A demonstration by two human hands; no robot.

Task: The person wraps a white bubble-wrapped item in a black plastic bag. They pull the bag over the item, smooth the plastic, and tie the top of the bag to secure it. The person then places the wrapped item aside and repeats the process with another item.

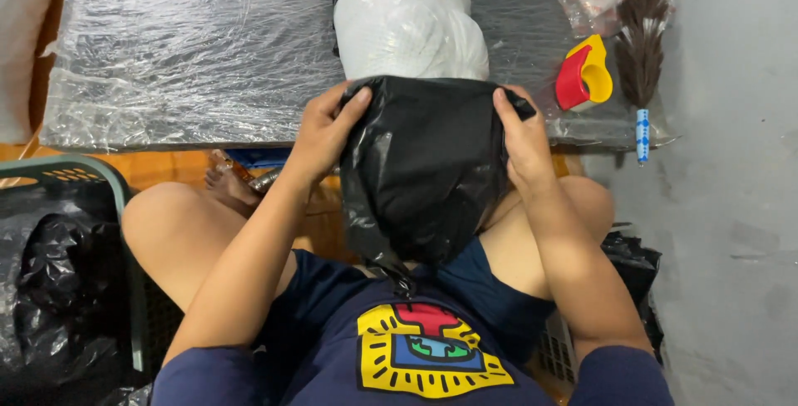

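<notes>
A black plastic bag (pixel 424 173) hangs open-mouthed over my lap, its rim pulled against a white plastic-wrapped bundle (pixel 409 24) lying on the low table (pixel 183 49). My left hand (pixel 326 127) grips the bag's rim on the left side. On the right side my right hand (pixel 522 136) pinches the rim. The near end of the white bundle sits at the bag's mouth; whether any of it is inside is hidden. Another black bag covers the bundle's far end.
The table is covered in clear plastic film. A red and yellow tape dispenser (pixel 584 73) and a brown feather duster (pixel 642 40) lie at its right edge. A green crate (pixel 83 173) with black bags stands at my left. Grey floor lies to the right.
</notes>
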